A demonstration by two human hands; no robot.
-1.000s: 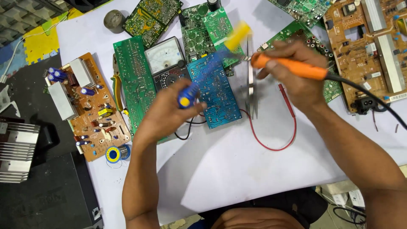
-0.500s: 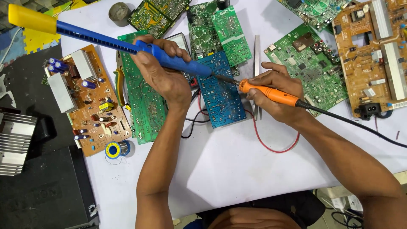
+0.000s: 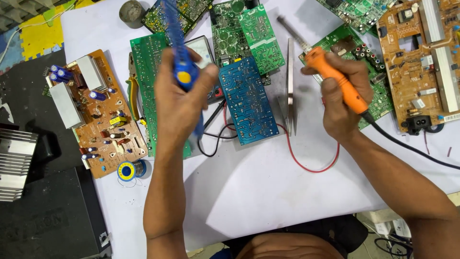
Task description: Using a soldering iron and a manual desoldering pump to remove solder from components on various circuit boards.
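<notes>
The counter (image 3: 268,201) is covered with white sheeting and is strewn with circuit boards. A black case (image 3: 48,216) is seen at eight o'clock, with a finned metal heat sink (image 3: 14,163) at nine o'clock. A large orange-brown board (image 3: 421,62) is laid at two o'clock, and a brown board with blue capacitors (image 3: 103,120) at ten o'clock of the left hand's forearm. A long green board (image 3: 146,86) is partly hidden behind the left hand. A blue circuit board (image 3: 249,108) is placed at the centre, between both hands, with red and black leads trailing from under it at six o'clock.

The left hand (image 3: 179,103) is raised above the counter, and its grip is closed around a blue desoldering pump (image 3: 179,62), which is blurred and is pointed towards twelve o'clock. The right hand (image 3: 342,98) is held at three o'clock of the blue board; its grip is wrapped around an orange soldering iron (image 3: 335,79), whose metal tip is aimed towards eleven o'clock and whose black cord is run off towards four o'clock. A metal stand (image 3: 290,86) is set upright just beside the blue board. A small solder spool (image 3: 127,171) is found at six o'clock of the brown board.
</notes>
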